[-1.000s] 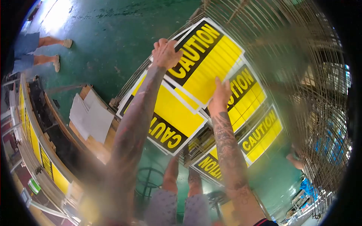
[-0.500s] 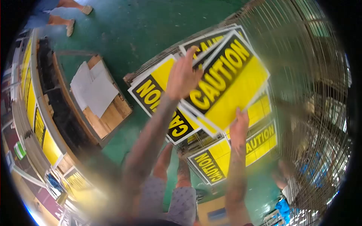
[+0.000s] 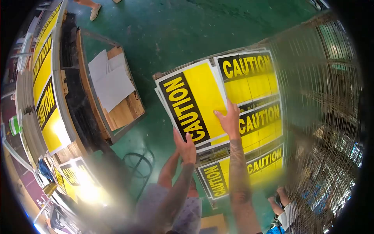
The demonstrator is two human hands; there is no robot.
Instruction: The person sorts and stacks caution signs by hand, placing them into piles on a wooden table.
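A yellow-and-black caution sign [image 3: 208, 95] lies turned sideways on the left stack, with the edges of other signs showing beneath it. My left hand [image 3: 184, 148] grips its lower left corner, thumb near the bottom edge and fingers along the side. My right hand [image 3: 230, 121] holds its lower right edge, with the thumb on the yellow face. To the right, another caution sign [image 3: 251, 87] lies upright on the wire rack, and a further caution sign [image 3: 260, 121] sits below that one. Nearer me are two more signs, one turned sideways.
Wire racks [image 3: 331, 101] rise along the right. At left, white sheets [image 3: 111, 84] lie on a wooden board [image 3: 126, 113], beside a long stack of caution signs [image 3: 46, 97]. Another person's foot [image 3: 94, 12] shows at the top; a person's legs [image 3: 279, 201] show at lower right.
The tilted sign between my hands has come down, and a sideways sign now lies squared on the left stack. My left hand has moved down to its corner; my right hand has moved up and left.
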